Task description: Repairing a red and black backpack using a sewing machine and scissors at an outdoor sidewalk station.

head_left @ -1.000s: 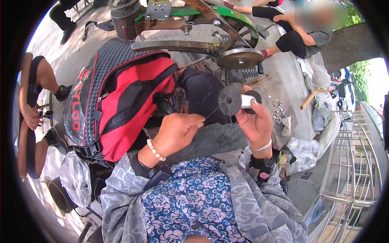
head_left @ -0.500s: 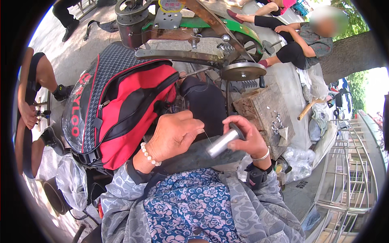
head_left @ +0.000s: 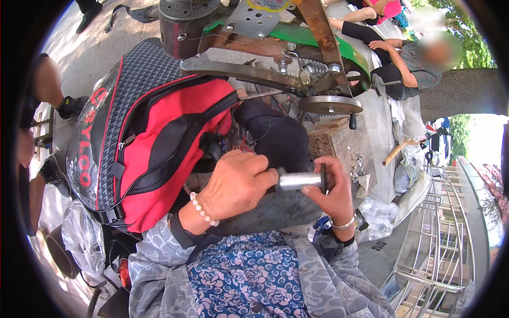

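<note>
A shiny metal spool [head_left: 298, 181] with a dark disc at its right end lies nearly level in front of me. My right hand [head_left: 337, 192] holds it by that disc end, thumb beneath and fingers around the disc. My left hand [head_left: 233, 185] is closed in a pinch, its fingertips right by the spool's left end. A thin thread ran from this pinch to the spool a moment before; at this instant it is too fine or blurred to make out.
Ahead stands a hand-cranked machine with a metal wheel [head_left: 331, 105] and green frame. A red and black bag [head_left: 164, 143] is at left. On the right are a wooden block [head_left: 344, 146] with small metal bits, plastic bags [head_left: 379, 212] and a metal rack [head_left: 437, 244]. People sit nearby.
The spool has swung from a slant to nearly level, its plain end now by my left fingertips. My right wrist has turned with it. The whole view has shifted a little.
</note>
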Available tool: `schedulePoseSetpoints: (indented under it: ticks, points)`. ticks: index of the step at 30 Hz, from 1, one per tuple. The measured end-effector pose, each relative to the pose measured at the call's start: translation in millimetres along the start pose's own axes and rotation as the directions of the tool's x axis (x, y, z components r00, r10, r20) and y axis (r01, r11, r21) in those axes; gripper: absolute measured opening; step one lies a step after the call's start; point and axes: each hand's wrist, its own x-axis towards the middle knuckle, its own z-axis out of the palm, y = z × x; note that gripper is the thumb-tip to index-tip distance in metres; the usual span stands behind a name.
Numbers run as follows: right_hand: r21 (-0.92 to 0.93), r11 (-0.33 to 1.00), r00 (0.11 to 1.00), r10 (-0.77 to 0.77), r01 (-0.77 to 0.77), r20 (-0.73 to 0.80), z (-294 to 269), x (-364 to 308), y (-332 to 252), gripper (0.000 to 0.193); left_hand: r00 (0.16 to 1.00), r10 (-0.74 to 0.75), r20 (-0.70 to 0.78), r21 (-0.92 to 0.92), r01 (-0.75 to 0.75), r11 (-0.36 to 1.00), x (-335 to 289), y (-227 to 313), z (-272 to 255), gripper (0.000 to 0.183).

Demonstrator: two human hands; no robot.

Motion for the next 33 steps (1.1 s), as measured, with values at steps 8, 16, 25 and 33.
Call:
schedulePoseSetpoints:
  ticks: [8, 16, 25, 33]
  points:
    - [0.964, 0.050, 0.963, -0.060, -0.261, 0.263, 40, 2, 3, 0.060, 0.998, -0.058, -0.034, -0.268, 0.047, 0.962, -7, -19, 28, 0.018]
    - [0.592, 0.803, 0.898, 0.312, -0.074, -0.311, 40, 10, 3, 0.053, 0.994, -0.043, 0.100, -0.222, 0.064, 0.973, -8, -33, 35, 0.018]
    - [0.434, 0.790, 0.899, 0.345, -0.434, 0.270, 24, 15, 8, 0.056, 0.998, -0.068, 0.013, -0.139, 0.069, 0.988, -11, -54, 40, 0.020]
    - [0.989, -0.055, 0.887, 0.438, -0.137, 0.147, 71, 24, 12, 0.046, 0.984, -0.169, 0.051, -0.216, 0.177, 0.960, -19, -61, 58, 0.025]
